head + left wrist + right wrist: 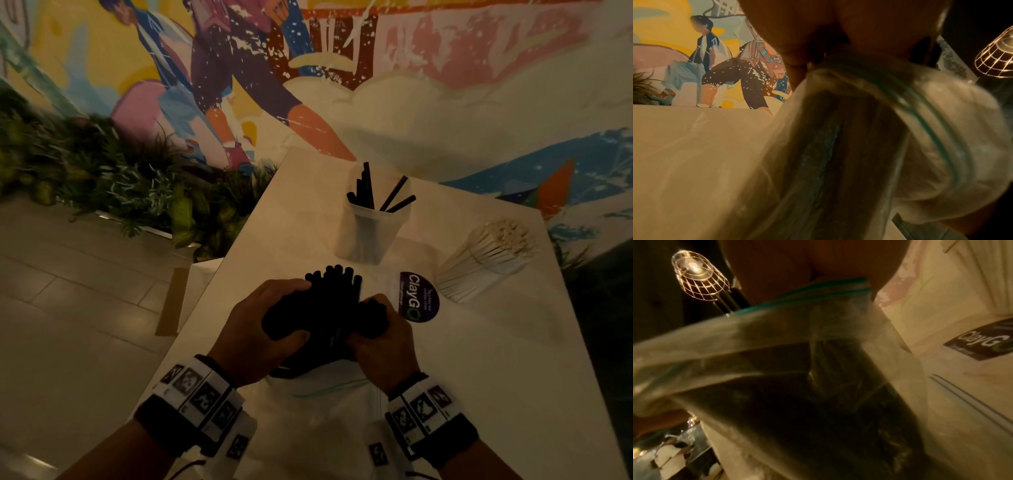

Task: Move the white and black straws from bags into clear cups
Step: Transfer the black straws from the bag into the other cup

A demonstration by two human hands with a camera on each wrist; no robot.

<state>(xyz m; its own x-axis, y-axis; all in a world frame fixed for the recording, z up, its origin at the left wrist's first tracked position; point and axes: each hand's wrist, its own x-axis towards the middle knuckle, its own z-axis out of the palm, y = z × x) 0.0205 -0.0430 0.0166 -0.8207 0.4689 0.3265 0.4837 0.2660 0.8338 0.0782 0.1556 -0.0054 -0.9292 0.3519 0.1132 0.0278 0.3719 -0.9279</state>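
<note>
A bundle of black straws [334,301] was gripped by the left hand [263,329] and right hand [380,339] near the surface's [479,359] front edge, over a clear bag [329,390].

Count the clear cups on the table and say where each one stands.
2. One clear cup stands mid-table beyond the hands, holding a few black straws. The other cup, right of it, is packed with white straws and looks tilted. No others show.
</note>
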